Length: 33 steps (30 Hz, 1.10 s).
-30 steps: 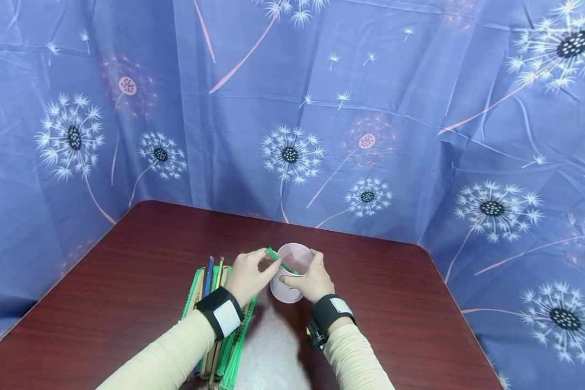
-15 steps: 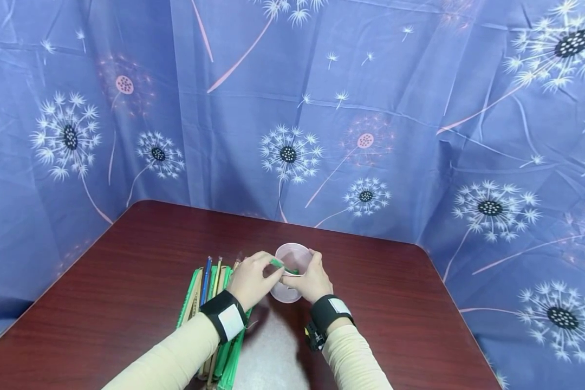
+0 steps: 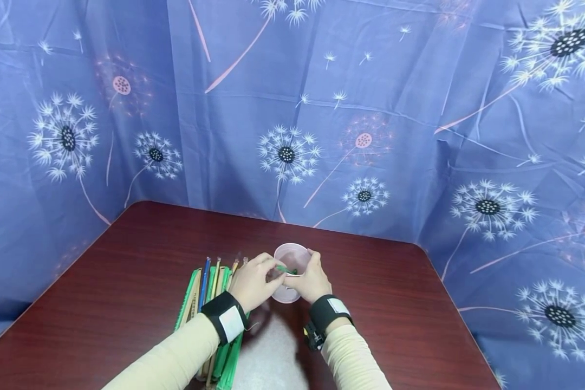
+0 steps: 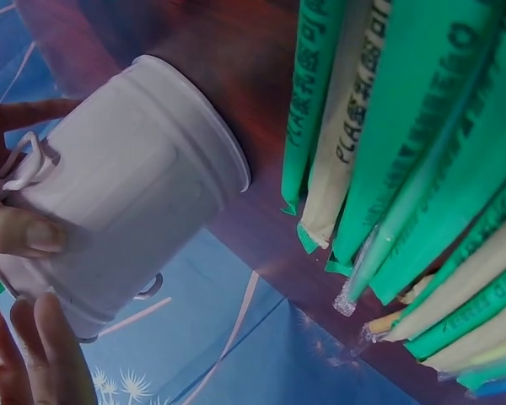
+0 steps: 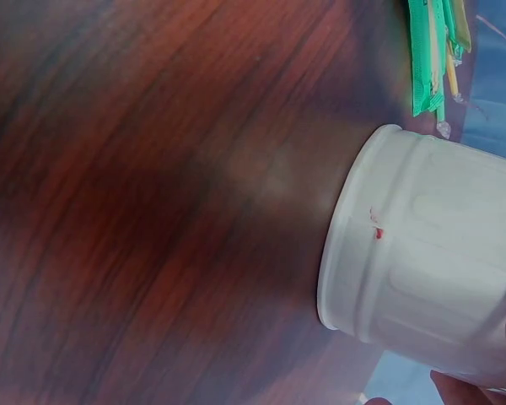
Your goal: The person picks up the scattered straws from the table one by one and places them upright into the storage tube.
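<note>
A small pale pail [image 3: 286, 295] with loop handles stands on the table, its opening facing up in the head view. My right hand [image 3: 316, 279] grips its rim, thumb on the near side and fingers at the far side. My left hand [image 3: 252, 281] is at the pail's left rim, pinching a narrow green strip [image 3: 287, 270] that reaches into the pail. In the left wrist view the pail [image 4: 135, 186] shows its side wall, with my left fingers [image 4: 46, 329] close to the rim. The right wrist view shows a red mark on the pail [image 5: 438, 245].
Left of the pail lies a bundle of wrapped straws [image 3: 229, 357], some in green or tan printed sleeves [image 4: 430, 110], others in clear film. The brown wooden table [image 3: 395, 325] ends at a blue dandelion-print cloth [image 3: 234, 162].
My left hand has moved slightly down and closer to the pail's rim, and the green strip has gone farther into the pail. My right hand keeps its grip.
</note>
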Available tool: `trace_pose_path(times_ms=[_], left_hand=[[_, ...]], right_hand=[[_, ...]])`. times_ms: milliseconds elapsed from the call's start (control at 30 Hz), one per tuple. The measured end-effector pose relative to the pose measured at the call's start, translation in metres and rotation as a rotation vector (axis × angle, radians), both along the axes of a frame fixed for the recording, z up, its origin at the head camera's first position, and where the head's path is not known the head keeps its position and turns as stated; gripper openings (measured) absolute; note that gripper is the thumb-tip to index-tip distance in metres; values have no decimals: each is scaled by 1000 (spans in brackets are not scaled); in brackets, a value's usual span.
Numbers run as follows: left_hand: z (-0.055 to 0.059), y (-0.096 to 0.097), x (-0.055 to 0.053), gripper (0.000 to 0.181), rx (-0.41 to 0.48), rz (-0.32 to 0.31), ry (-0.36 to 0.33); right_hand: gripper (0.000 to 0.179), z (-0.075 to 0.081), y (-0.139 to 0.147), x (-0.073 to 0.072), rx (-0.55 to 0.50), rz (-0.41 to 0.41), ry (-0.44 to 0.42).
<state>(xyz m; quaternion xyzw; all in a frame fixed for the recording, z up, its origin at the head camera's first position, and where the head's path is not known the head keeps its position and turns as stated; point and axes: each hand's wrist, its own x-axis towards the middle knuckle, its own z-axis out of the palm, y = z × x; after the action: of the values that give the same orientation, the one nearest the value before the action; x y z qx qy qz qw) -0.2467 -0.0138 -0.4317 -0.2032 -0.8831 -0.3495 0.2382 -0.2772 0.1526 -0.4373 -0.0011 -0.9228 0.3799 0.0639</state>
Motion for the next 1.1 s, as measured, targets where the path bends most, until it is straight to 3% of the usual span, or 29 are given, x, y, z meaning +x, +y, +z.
trace_pose_path(times_ms=[267, 533, 800, 933, 1100], left_hand=[[-3, -13, 1, 20, -51, 59, -22], [-7, -48, -1, 29, -134, 150, -240], [-9, -95, -2, 35, -244, 272, -408], [-9, -113, -2, 36, -302, 286, -424], [-19, -129, 1, 24, -335, 286, -444]], right_hand=[[106, -1, 0, 0, -35, 4, -24], [108, 0, 0, 1, -45, 11, -32], [109, 1, 0, 2, -34, 8, -39], [109, 2, 1, 2, -28, 19, -40], [110, 2, 1, 2, -24, 24, -37]])
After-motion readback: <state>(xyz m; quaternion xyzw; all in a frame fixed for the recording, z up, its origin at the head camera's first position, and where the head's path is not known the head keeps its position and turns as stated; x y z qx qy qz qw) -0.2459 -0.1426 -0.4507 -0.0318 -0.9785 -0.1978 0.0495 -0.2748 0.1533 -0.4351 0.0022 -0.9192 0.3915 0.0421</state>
